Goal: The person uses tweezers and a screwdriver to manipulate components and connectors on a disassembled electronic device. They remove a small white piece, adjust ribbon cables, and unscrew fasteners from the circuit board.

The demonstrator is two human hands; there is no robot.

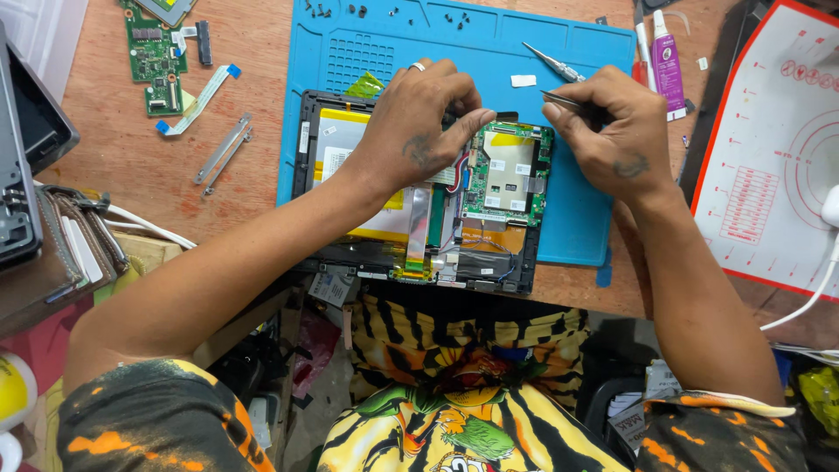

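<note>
An opened tablet [489, 262] lies on a blue work mat [577, 218], its back cover off. A green circuit board [507, 175] and a pale battery [336, 140] show inside. My left hand [419, 122] rests on the tablet's upper middle, fingertips pressing at the top edge of the board. My right hand [607, 131] pinches thin metal tweezers [559, 99], whose tip points toward the board's top right corner. The two hands almost meet above the board.
Small screws [454, 17] lie along the mat's far edge, with a second tool [552, 63]. A loose green board [156, 57], a flat ribbon cable [199, 98] and metal strips [223, 153] sit on the wooden table at left. Glue tubes [666, 57] and a red-edged white mat [778, 149] are at right.
</note>
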